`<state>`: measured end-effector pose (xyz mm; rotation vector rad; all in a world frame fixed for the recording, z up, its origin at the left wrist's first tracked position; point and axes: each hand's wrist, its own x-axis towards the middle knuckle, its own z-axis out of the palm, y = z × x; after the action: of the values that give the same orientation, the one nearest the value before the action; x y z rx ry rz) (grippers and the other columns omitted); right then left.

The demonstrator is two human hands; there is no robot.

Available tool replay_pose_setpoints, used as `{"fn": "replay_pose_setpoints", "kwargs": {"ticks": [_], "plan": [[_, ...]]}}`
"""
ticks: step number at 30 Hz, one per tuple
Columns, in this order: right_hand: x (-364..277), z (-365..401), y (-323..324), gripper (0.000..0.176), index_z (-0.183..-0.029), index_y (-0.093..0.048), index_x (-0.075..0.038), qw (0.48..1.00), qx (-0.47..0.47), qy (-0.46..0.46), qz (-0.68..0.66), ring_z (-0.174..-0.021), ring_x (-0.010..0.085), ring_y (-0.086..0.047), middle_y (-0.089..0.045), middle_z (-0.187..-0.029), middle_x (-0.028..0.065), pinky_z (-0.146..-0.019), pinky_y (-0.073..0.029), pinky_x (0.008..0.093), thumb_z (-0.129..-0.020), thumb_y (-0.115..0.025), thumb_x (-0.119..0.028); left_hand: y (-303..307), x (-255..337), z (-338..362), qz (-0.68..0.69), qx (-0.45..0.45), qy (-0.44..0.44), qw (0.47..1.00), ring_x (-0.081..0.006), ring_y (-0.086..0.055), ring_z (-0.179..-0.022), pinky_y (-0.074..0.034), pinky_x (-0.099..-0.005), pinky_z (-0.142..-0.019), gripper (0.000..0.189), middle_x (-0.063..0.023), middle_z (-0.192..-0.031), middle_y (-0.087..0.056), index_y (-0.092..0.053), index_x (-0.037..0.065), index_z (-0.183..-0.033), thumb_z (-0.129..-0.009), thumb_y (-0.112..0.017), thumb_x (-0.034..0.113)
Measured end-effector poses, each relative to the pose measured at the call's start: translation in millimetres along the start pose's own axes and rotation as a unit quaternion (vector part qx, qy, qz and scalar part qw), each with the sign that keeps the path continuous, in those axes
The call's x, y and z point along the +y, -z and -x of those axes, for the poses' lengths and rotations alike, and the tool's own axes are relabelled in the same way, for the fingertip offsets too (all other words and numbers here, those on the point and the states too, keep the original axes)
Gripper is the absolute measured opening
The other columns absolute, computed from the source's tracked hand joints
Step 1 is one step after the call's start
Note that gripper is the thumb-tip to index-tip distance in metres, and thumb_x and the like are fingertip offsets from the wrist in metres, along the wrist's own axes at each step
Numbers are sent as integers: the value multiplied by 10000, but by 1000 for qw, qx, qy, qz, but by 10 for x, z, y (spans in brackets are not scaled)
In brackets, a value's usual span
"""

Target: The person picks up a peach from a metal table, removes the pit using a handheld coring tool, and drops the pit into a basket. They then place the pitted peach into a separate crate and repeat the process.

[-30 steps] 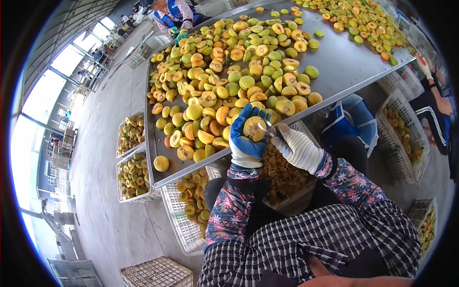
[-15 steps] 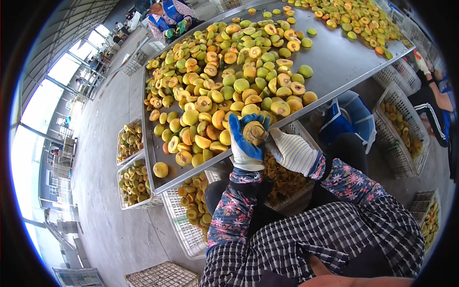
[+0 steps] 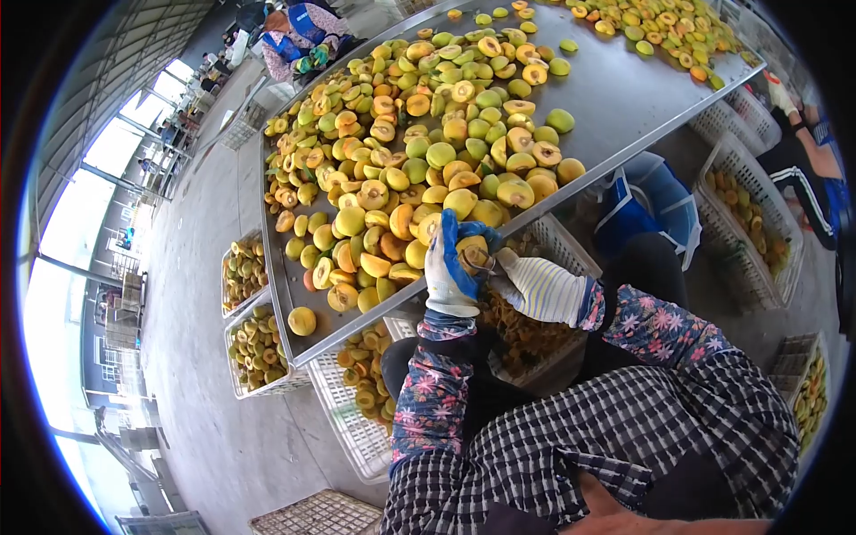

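Note:
My left hand (image 3: pixel 456 267), in a white glove with a blue coated palm, holds a halved yellow fruit (image 3: pixel 473 254) with its cut face up, at the near edge of the metal table (image 3: pixel 615 116). Beside it my right hand (image 3: pixel 540 283), in a white striped glove, has its fingers closed against the fruit. What the right fingers grip is too small to make out. Just beyond both hands lies a heap of whole and halved fruits (image 3: pixel 392 178). Below them a crate (image 3: pixel 571 245) holds brownish fruit pieces.
Crates of fruit stand at the left (image 3: pixel 259 352) and right (image 3: pixel 749 223). A blue-lined bucket (image 3: pixel 655 209) is right of my hands. One person (image 3: pixel 303 40) works at the far table edge; another person's arm (image 3: pixel 794 111) shows at right.
Both hands have moved slightly down and left with the fruit. The table and heap appear shifted a little up and left in the view.

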<state>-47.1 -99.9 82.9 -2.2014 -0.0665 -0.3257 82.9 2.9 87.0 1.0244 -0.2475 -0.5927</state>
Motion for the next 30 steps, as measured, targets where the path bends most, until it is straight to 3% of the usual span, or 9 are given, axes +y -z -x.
{"fn": "replay_pose_setpoints", "kwargs": {"ticks": [3,5,9,12,14,15,22,26,30], "plan": [[11,24,-16,239,-1099,-520,3,998,-12,-9,-65,-900,264,-597,-607,-952,119,-773,-483,342,-1020,-463,-215,-37,51,23,60,-10,43,997,-309,-651,-767,-579,-466,-746,430,-143,-824,-633,-595,-40,-959,-966,-553,387],[53,-5,-46,237,-1109,-511,3,988,-20,-29,-150,-909,269,-596,-606,-955,125,-774,-482,344,-1015,-469,-211,-23,12,12,-39,-12,-26,999,-307,-653,-768,-578,-465,-739,434,-145,-824,-635,-597,-42,-945,-969,-547,389],[81,-53,-32,217,-1117,-487,2,976,-54,-95,-190,-917,335,-605,-613,-975,175,-766,-485,369,-979,-502,-166,-88,96,5,-11,13,54,998,-222,-680,-738,-573,-316,-680,348,-105,-839,-671,-564,-31,-1029,-1020,-465,303],[-8,-10,-56,221,-1116,-474,2,995,25,4,-92,-918,381,-608,-615,-979,210,-766,-489,398,-961,-513,-150,-102,0,-10,-7,38,-29,999,-306,-652,-764,-576,-458,-751,479,-158,-825,-633,-584,-44,-923,-980,-511,425],[11,-13,-119,222,-1112,-473,3,994,45,7,-97,-911,399,-612,-617,-973,222,-763,-493,416,-960,-513,-153,-132,-53,-3,51,67,-46,995,-304,-647,-783,-566,-465,-792,494,-163,-829,-629,-577,-42,-924,-980,-504,443],[29,-46,-102,249,-1113,-462,5,997,1,-50,-63,-892,420,-617,-620,-937,238,-740,-496,441,-948,-539,-165,-161,-52,11,80,81,-55,992,-303,-644,-793,-561,-469,-812,501,-165,-831,-627,-573,-41,-925,-980,-501,451],[-35,-57,-59,282,-1146,-437,11,992,70,6,-101,-856,440,-616,-621,-895,249,-687,-486,477,-966,-505,-194,-276,37,42,129,71,-79,986,-292,-628,-857,-525,-488,-906,524,-164,-897,-613,-572,-29,-933,-983,-474,483],[-18,-48,-181,275,-1134,-436,8,986,100,10,-130,-855,444,-616,-625,-903,237,-677,-481,484,-979,-492,-213,-332,72,118,9,59,-146,987,-274,-627,-911,-508,-458,-945,559,-164,-938,-630,-578,-29,-947,-998,-419,505],[-70,-79,-102,324,-1208,-417,20,974,52,-15,-221,-927,435,-609,-620,-973,253,-759,-485,451,-985,-478,-207,-345,91,173,-87,53,-202,974,-266,-626,-929,-505,-422,-933,549,-149,-972,-647,-605,-29,-953,-1020,-388,472]]}}
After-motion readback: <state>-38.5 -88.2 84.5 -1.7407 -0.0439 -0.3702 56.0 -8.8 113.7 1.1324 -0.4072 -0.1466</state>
